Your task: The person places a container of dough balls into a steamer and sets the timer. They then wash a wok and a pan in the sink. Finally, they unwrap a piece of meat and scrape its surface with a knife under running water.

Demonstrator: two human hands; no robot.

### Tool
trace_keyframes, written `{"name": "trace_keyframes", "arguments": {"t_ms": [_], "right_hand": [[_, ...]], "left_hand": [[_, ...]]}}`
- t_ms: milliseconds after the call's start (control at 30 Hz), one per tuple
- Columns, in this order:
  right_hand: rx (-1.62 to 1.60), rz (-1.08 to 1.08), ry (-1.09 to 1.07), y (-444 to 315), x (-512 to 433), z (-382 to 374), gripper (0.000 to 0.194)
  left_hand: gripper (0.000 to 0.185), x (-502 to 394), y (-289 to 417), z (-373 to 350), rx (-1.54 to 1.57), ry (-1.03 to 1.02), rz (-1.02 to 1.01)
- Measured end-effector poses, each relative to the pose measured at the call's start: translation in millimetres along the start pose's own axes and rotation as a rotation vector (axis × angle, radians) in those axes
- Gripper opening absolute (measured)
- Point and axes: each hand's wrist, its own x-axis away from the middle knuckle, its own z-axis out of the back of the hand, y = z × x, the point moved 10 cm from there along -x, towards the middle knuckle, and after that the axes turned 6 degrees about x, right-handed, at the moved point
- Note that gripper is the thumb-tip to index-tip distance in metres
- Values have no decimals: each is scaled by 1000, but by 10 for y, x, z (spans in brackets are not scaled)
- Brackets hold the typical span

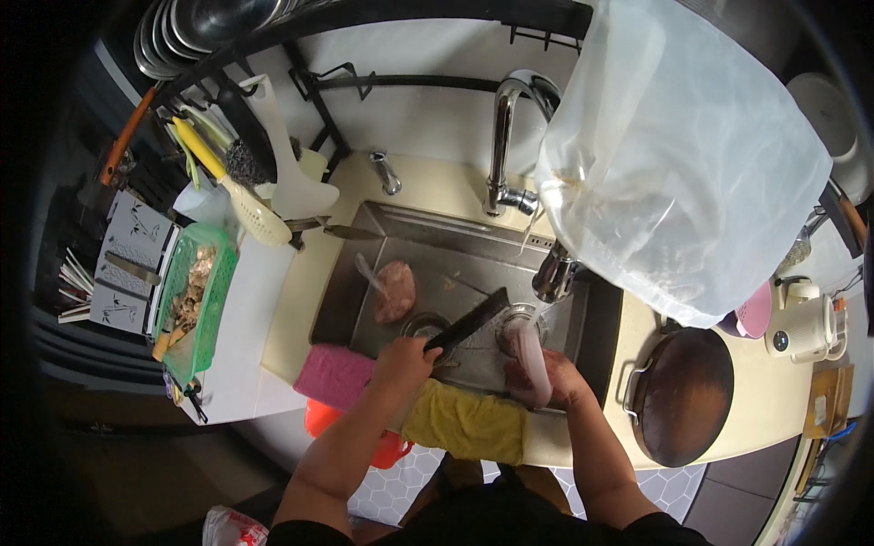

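Observation:
My left hand grips a long dark tool, possibly a knife, whose broad end points up and right over the stainless steel sink. In my right hand is a long pale pink piece, apparently raw meat, with a darker reddish part near the palm. Water runs onto it from the chrome faucet head. A clear plastic bag of pinkish meat lies in the sink's left half. The right fingertips are partly hidden behind the meat.
A large translucent plastic bag hangs at upper right. Pink and yellow-green cloths drape the sink's front edge. A round dark wooden board lies on the right counter. A green plastic basket and hanging utensils stand left.

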Motion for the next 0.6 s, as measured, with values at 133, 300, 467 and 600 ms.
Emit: {"name": "trace_keyframes", "arguments": {"t_ms": [133, 300, 467, 600], "right_hand": [[-409, -41, -49, 41, -61, 34, 35], [-760, 35, 43, 111, -404, 239, 31], [-928, 19, -425, -24, -478, -112, 30], [-834, 65, -347, -33, -496, -152, 30]], "left_hand": [[39, 58, -37, 74, 148, 36, 17], [40, 173, 60, 95, 276, 7, 25], [39, 288, 56, 59, 291, -30, 65], [38, 368, 30, 93, 302, -15, 62]]}}
